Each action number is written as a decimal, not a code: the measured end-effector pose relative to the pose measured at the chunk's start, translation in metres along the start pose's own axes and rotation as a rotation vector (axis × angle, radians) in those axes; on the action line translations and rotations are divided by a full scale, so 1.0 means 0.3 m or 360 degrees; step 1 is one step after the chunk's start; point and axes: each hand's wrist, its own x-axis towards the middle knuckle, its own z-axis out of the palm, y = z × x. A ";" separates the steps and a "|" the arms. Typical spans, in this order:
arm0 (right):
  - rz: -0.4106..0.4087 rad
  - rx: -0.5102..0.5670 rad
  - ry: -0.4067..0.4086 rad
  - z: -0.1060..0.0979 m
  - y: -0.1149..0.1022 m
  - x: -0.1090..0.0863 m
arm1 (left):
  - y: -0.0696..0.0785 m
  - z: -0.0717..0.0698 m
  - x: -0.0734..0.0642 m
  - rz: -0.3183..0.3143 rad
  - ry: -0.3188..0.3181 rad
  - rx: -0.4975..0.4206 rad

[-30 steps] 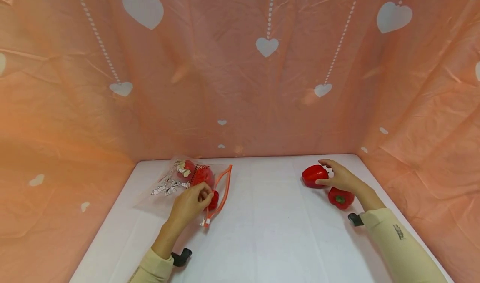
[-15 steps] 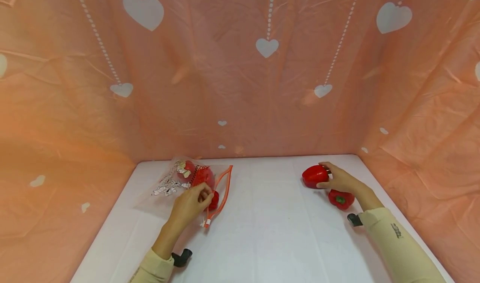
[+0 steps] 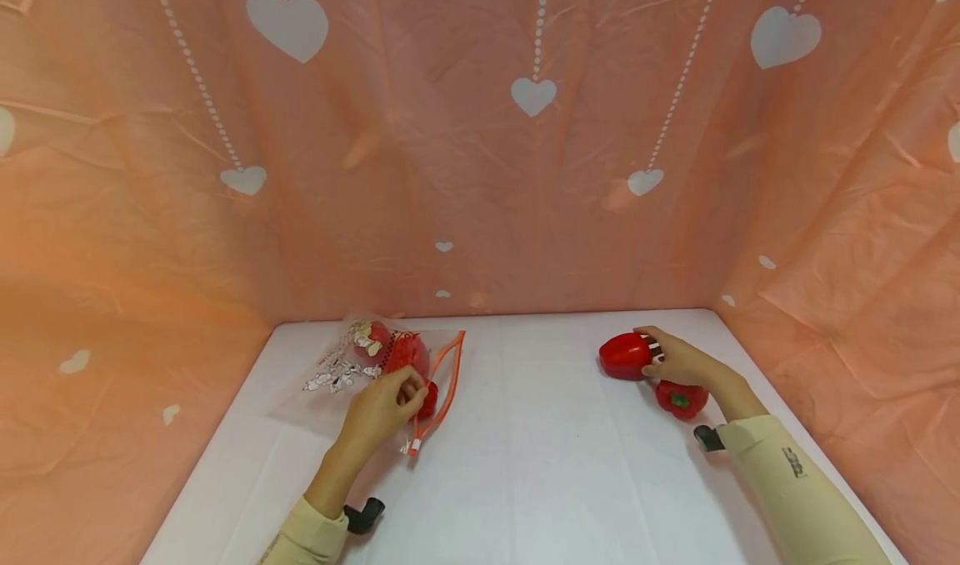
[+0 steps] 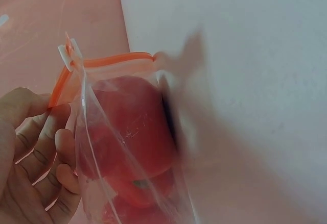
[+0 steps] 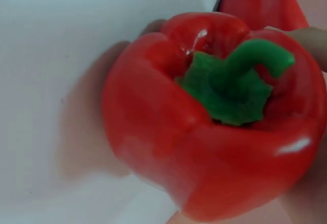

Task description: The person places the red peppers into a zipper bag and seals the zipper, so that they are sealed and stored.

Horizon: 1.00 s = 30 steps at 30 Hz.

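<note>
Head view: left hand point(image 3: 381, 408) pinches the clear bag point(image 3: 382, 352); right hand point(image 3: 681, 360) grips the far pepper point(image 3: 623, 356) by one end, so it might slip.

White table point(image 3: 525, 448), heart-patterned orange backdrop point(image 3: 480, 165)

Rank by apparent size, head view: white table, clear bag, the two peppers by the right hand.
1. White table
2. Clear bag
3. Left pepper and right pepper: too alike to rank; the right hand partly covers both.
</note>
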 end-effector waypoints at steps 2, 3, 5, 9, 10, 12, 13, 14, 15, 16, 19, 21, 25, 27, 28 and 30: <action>-0.0011 -0.0005 0.0003 0.002 -0.004 -0.001 | -0.002 0.001 -0.001 0.0004 0.0002 -0.0004; -0.0011 -0.0007 0.0009 0.004 -0.006 0.000 | -0.003 0.001 -0.001 0.0005 0.0003 -0.0005; -0.0008 -0.0003 0.0028 0.008 -0.010 0.001 | -0.003 0.001 -0.001 0.0005 0.0002 -0.0008; -0.0010 0.0000 0.0055 0.017 -0.013 0.007 | -0.002 0.001 -0.001 -0.0003 -0.0002 -0.0016; -0.0006 0.0008 0.0058 0.020 -0.014 0.008 | -0.002 0.001 -0.001 -0.0004 -0.0003 -0.0016; -0.0005 0.0016 0.0061 0.025 -0.018 0.010 | -0.001 0.001 0.000 -0.0009 -0.0003 -0.0016; -0.0001 0.0022 0.0061 0.028 -0.021 0.011 | -0.001 0.001 0.000 -0.0011 -0.0004 -0.0016; 0.0002 0.0030 0.0064 0.031 -0.025 0.012 | 0.000 0.000 0.000 -0.0012 -0.0006 -0.0015; 0.0000 0.0032 0.0067 0.035 -0.029 0.015 | 0.000 0.000 0.001 -0.0012 -0.0007 -0.0013; 0.0001 0.0034 0.0070 0.040 -0.035 0.019 | 0.001 -0.001 0.001 -0.0015 -0.0009 -0.0014; -0.0024 0.0028 0.0081 0.056 -0.051 0.030 | 0.000 -0.003 0.002 -0.0016 -0.0014 -0.0014; -0.0064 0.0015 0.0095 0.070 -0.061 0.037 | -0.002 -0.003 0.002 -0.0015 -0.0014 -0.0011; -0.0176 0.0019 0.0133 0.099 -0.086 0.045 | -0.005 -0.003 0.002 -0.0009 -0.0012 -0.0005; -0.0208 0.0035 0.0154 0.112 -0.100 0.048 | -0.007 -0.001 0.002 -0.0009 -0.0014 -0.0005; -0.0218 0.0044 0.0158 0.118 -0.107 0.049 | -0.007 -0.002 0.002 -0.0009 -0.0014 -0.0004; -0.0226 0.0056 0.0155 0.129 -0.121 0.051 | -0.008 0.000 0.003 -0.0007 -0.0016 -0.0004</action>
